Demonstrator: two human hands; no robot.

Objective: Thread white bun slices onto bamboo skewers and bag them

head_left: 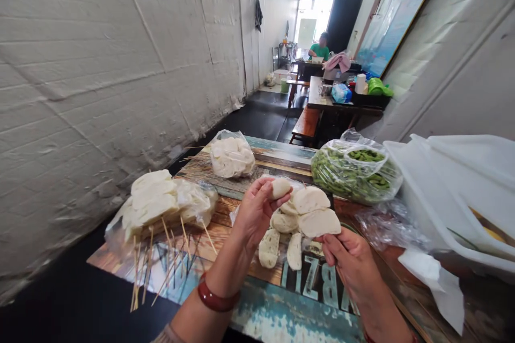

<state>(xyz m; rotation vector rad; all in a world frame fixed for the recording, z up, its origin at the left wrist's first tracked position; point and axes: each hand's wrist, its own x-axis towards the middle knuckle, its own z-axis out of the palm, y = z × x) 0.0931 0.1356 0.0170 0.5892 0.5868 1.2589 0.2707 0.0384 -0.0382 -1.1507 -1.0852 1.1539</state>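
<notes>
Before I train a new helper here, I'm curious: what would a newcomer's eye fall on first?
In the middle, the right hand holds up pale slices while the left hand pinches one pale piece. Beyond the right hand, a clear bag bulges with green contents. At the left, thin sticks jut out on the near side of a pale stack.
</notes>
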